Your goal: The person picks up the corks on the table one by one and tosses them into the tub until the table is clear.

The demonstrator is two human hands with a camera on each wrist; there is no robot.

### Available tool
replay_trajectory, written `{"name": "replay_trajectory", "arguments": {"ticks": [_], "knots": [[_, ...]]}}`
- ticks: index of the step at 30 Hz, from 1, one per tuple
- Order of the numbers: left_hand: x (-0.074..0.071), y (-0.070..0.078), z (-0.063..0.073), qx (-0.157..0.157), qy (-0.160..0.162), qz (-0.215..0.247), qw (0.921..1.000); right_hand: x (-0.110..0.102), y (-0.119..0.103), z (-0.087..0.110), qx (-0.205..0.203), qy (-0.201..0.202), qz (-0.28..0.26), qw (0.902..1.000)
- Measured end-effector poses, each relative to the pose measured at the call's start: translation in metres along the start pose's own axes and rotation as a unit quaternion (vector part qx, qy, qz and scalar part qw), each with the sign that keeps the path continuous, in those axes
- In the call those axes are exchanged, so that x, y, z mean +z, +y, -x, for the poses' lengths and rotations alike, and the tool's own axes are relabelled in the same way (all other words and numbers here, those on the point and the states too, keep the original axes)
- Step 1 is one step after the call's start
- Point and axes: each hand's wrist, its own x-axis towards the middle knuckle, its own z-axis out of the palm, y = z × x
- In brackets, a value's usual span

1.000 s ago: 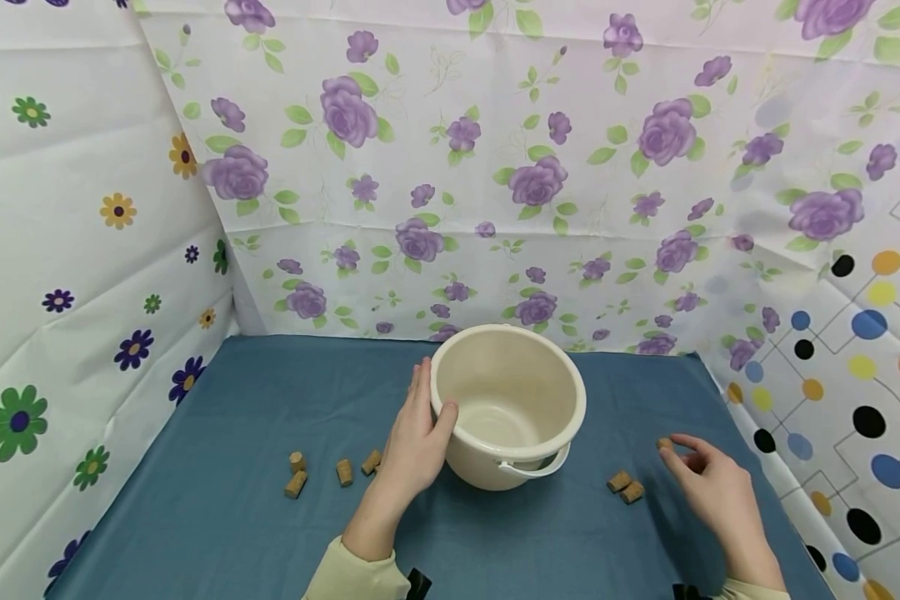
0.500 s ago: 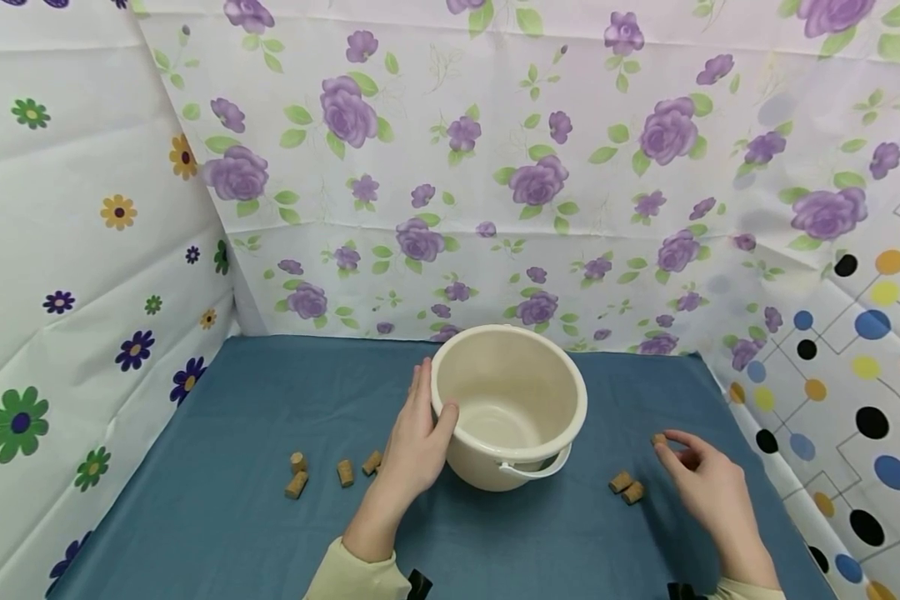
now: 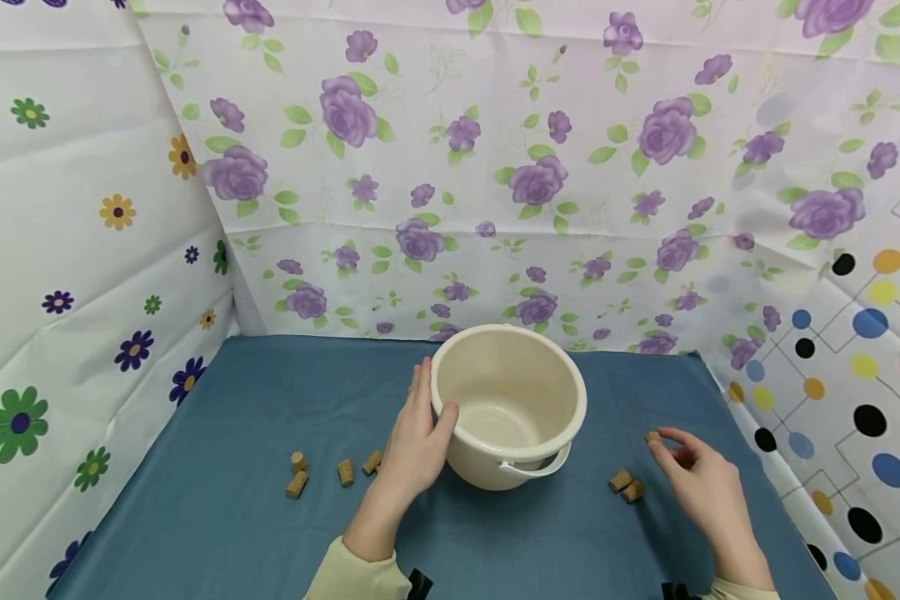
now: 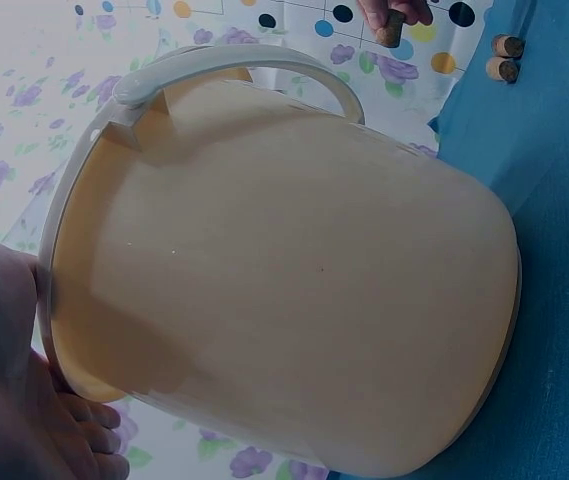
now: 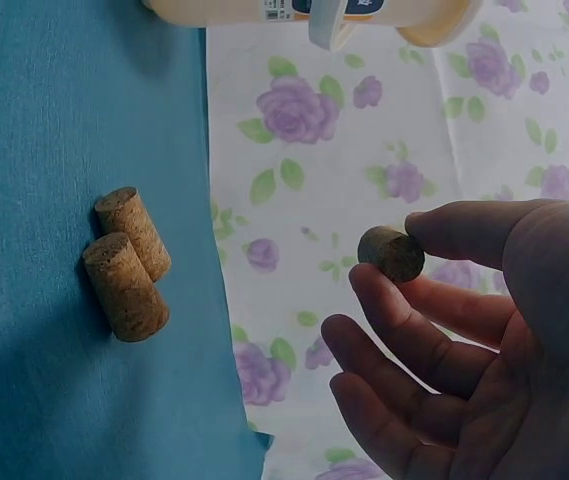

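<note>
A cream bucket with a white swing handle stands upright on the blue cloth. My left hand holds its left side, thumb over the rim and fingers along the outside; in the left wrist view the bucket wall fills the middle. To the right, my right hand pinches a small cork between thumb and fingertips, raised above the cloth. The other fingers are loosely bent. Two more corks, one beside another, lie nearly side by side between the bucket and my right hand.
Several corks lie left of the bucket: a close pair with one cork in front, a single cork, and a cork near my left wrist. Flowered sheets and a dotted sheet hang round the blue-covered table.
My right hand has shifted a little to the left with the cork, toward the bucket. My left hand and the bucket have stayed in place.
</note>
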Motion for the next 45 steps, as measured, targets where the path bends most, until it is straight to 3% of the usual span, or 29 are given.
{"name": "replay_trajectory", "arguments": {"ticks": [18, 30, 45], "knots": [[0.0, -0.002, 0.0, 0.001, 0.0, 0.0, 1.0, 0.001, -0.013, 0.003, 0.001, 0.015, -0.017, 0.9997], [0.0, -0.001, 0.0, 0.006, -0.001, 0.0, 1.0, 0.004, -0.036, 0.003, -0.041, 0.063, -0.026, 0.9969], [0.0, 0.001, 0.0, 0.007, -0.002, 0.002, 1.0, 0.006, -0.069, -0.003, -0.081, 0.088, -0.061, 0.9909]]}}
